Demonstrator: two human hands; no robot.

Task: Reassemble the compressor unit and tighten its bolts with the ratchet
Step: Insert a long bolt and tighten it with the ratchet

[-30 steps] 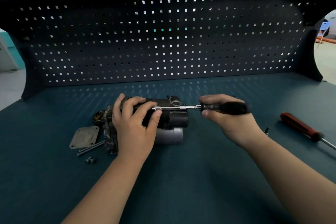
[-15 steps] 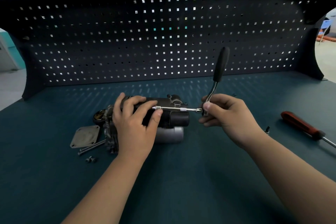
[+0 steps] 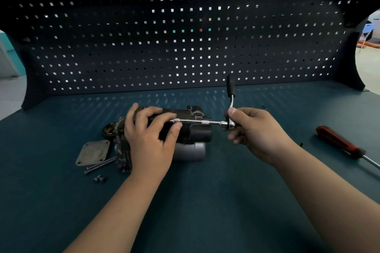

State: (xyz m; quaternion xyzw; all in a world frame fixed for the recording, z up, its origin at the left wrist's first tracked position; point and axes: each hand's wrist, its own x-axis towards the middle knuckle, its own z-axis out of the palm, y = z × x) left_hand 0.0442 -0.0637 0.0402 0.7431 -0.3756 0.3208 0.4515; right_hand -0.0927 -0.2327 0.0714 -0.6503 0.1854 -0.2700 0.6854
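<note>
At the middle of the bench [image 3: 205,211], the left hand [image 3: 148,141] clasps the compressor unit [image 3: 193,132]. The right hand [image 3: 257,133], grip closed, pinches the ratchet [image 3: 230,86] head (handle standing up); its extension [image 3: 199,121] lies parallel to the back edge, pointing left into the unit.

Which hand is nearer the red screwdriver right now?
Right. The right hand, gripping the ratchet, is left of the screwdriver and not touching it. The left hand is farther left, on the compressor.
</note>
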